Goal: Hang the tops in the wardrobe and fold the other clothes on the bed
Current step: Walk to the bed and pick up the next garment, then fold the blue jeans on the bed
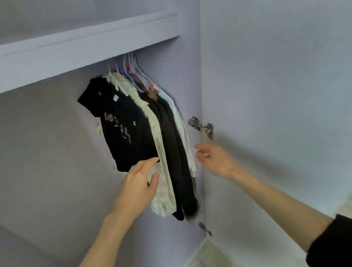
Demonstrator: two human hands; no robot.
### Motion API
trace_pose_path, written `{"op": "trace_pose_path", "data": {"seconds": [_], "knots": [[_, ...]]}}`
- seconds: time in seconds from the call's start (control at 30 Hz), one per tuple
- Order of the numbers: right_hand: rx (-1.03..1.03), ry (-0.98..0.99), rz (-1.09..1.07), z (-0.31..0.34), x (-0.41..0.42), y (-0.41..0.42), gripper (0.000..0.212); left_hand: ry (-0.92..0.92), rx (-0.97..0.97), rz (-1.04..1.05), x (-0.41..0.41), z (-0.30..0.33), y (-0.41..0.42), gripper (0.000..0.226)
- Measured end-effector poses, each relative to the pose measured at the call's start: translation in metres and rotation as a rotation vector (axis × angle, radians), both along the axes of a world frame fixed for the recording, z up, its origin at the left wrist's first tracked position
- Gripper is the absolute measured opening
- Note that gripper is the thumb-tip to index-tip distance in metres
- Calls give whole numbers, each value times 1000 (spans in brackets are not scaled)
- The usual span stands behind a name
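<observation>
The hanging part of the task is judged to be in hand, and near the end of one garment's turn: a black top (120,121) is seen on the left end of a packed row of hung clothes (169,139), under the shelf (66,56) of the wardrobe (21,139), among pastel hangers (131,71) whose hooks vanish behind the shelf edge. The left hand (140,181) is laid against the lower hem of the black top and the cream garment (159,159) beside it, fingers fairly straight and thumb spread, touching rather than clearly pinching the cloth. The right hand (214,157) is held apart from the clothes, just beside the open door (290,92) below the metal hinge (201,125), with fingers loosely curled and nothing held. The next move is judged to call for the hem to be smoothed so the top hangs straight, then for both hands to be withdrawn and another garment fetched from the bed, which is not in view. A pale printed design and some small gold marks are seen on the black top, and a small white tag near its collar, but no writing can be read; the frame is too blurred. No brand can be made out anywhere.
</observation>
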State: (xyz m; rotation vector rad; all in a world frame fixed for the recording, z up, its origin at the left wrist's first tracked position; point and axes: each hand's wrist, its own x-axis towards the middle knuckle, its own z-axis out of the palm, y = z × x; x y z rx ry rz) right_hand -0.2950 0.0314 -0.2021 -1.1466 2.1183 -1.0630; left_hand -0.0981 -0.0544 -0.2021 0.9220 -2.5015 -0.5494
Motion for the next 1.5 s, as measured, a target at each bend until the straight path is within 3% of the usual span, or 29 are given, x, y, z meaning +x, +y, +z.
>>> {"op": "trace_pose_path", "data": {"seconds": [0.13, 0.27, 0.53, 0.8, 1.17, 1.5], "knots": [[91, -28, -54, -14, 2, 107, 36, 52, 171, -172, -29, -22, 67, 35], [145, -11, -297, -34, -6, 241, 33, -42, 266, -475, -85, -44, 161, 34], [150, -98, -828, -51, -23, 468, 31, -121, 225, -965, -194, -69, 344, 28], [104, -188, -1207, -67, -46, 680, 30, -182, 221, -1319, -293, -85, 541, 28], [130, -257, -1561, -85, -67, 860, 30, -378, 174, -1638, -375, -101, 745, 31], [363, -191, -1850, -100, -149, 964, 28, -375, 146, -1825, -492, -121, 873, 32]]}}
